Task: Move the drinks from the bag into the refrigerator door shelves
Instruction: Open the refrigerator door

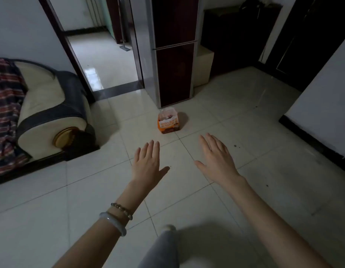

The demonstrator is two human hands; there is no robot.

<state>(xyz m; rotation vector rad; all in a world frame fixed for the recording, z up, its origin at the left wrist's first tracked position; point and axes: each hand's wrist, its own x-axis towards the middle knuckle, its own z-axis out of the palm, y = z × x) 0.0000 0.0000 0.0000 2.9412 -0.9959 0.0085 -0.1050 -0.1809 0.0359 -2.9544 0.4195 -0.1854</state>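
Note:
An orange and white bag (168, 122) stands on the tiled floor just in front of a tall refrigerator (174, 49) with dark red doors, both doors closed. Items show at the bag's open top, too small to identify. My left hand (147, 161) and my right hand (216, 154) are stretched out flat over the floor, palms down and fingers apart, holding nothing. Both hands hover short of the bag, one on each side of it.
A cream and dark sofa (49, 113) with a striped cloth fills the left side. An open doorway (104, 60) leads to another room left of the refrigerator. A dark cabinet (235, 35) stands at the back right, and a white wall (322, 105) juts in on the right.

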